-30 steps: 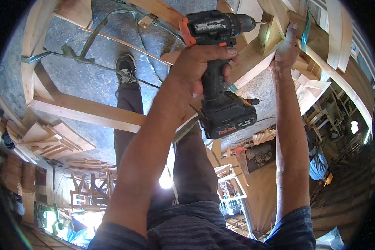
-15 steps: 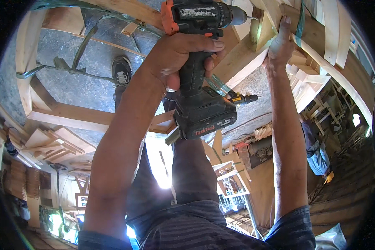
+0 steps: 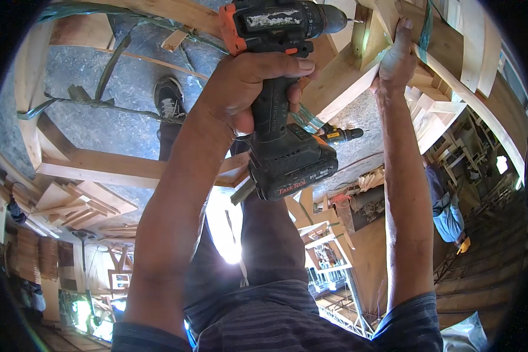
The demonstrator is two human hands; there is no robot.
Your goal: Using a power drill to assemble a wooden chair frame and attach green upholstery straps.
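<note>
My left hand (image 3: pixel 255 82) is wrapped round the grip of a black and orange cordless drill (image 3: pixel 293 161), its thumb lying along the near side. The drill lies level, with its bit pointing right toward a corner block (image 3: pixel 367 38) of a pale wooden frame (image 3: pixel 343 85). The tip is at the block's edge; whether it touches is unclear. On that frame's right side my right hand (image 3: pixel 396 63) grips the wood, thumb up and the other fingers mostly hidden. Behind the held drill's battery, a second drill (image 3: pixel 343 135), black and yellow, is partly covered.
Green plastic strapping (image 3: pixel 108 102) stretches across wooden framing (image 3: pixel 100 164) at left. My shoe (image 3: pixel 169 97) stands on the concrete floor (image 3: pixel 126 129). Stacked wood pieces (image 3: pixel 82 205) lie at the left. Another person (image 3: pixel 447 217) is visible at the right, beyond my right forearm.
The drill in my left hand has shifted slightly left and down, its bit staying near the corner block. My right hand keeps its hold on the frame.
</note>
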